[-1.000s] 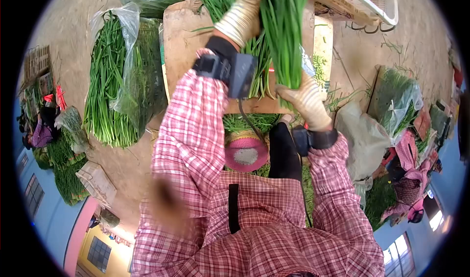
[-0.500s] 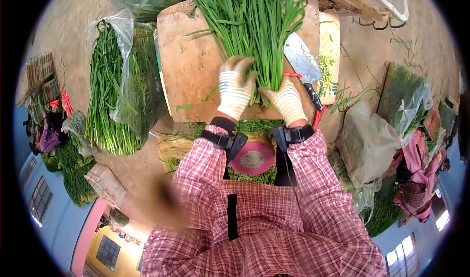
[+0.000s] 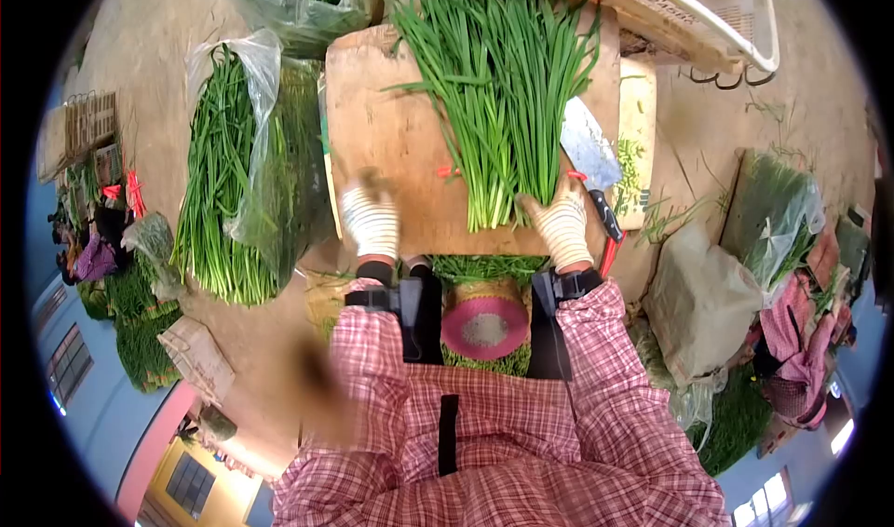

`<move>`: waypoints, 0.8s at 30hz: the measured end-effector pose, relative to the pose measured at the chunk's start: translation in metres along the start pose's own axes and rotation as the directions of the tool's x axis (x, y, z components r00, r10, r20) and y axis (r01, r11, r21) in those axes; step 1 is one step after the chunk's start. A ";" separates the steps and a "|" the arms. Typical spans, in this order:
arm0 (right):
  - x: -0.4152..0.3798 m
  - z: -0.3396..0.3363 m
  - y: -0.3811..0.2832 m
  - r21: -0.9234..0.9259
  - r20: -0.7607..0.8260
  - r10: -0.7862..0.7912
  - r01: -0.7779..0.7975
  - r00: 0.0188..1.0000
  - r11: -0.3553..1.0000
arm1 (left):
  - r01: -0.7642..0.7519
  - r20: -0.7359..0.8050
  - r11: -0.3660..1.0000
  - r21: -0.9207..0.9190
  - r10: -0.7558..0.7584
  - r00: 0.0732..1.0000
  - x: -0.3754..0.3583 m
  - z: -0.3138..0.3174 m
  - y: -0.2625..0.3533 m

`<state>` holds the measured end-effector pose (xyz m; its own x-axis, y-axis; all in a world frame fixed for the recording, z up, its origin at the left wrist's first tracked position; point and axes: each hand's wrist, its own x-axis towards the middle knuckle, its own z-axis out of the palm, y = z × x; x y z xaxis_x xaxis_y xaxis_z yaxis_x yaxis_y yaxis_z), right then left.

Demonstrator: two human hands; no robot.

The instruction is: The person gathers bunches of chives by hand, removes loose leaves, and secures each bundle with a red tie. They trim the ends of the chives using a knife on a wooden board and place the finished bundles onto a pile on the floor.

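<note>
A bunch of long green garlic chives (image 3: 503, 127) lies on the wooden board (image 3: 391, 127), its pale cut ends towards me. My right hand (image 3: 562, 223), in a striped white glove, rests against the lower right side of the bunch. Its thumb is spread from the fingers and touches the stalk ends. My left hand (image 3: 371, 222), gloved alike, is apart from the bunch over the board's left front; motion smears its fingers. A red tie (image 3: 450, 171) shows left of the stalks, its middle hidden under them. To the right lies a cleaver (image 3: 593, 145) with a black handle.
Bagged chives (image 3: 222, 173) stand on the floor at left, and another bag (image 3: 303, 10) lies behind. A white crate (image 3: 689, 10) is at the back right. Below the board's front edge sits a pink round object (image 3: 484, 328). A grey sack (image 3: 698, 290) lies at right.
My left hand has left the chives and moved left across the board. The right hand stays at the stalk ends. The whole view has shifted slightly downward.
</note>
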<state>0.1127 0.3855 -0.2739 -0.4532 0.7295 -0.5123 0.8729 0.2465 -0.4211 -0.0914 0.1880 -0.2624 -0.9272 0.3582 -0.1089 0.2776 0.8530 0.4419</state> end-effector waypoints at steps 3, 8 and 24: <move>0.000 0.015 -0.002 -0.100 0.000 -0.011 0.011 1.000 0.995 | -0.133 0.294 0.971 -0.197 0.188 0.937 -0.017 0.015 0.089; 0.001 0.006 -0.014 0.117 0.102 -0.203 0.191 0.974 0.975 | -0.162 0.360 0.964 -0.210 0.230 0.904 -0.033 0.067 0.107; -0.030 0.025 -0.257 0.132 -0.005 -0.823 0.816 0.568 0.563 | 0.247 -0.551 0.936 -0.251 -0.348 0.758 -0.024 -0.210 -0.204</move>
<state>-0.1026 0.2842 -0.1684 -0.9748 0.2150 0.0591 0.0976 0.6500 -0.7536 -0.1781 -0.0742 -0.1629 -0.9382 -0.2345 0.2546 -0.0320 0.7913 0.6106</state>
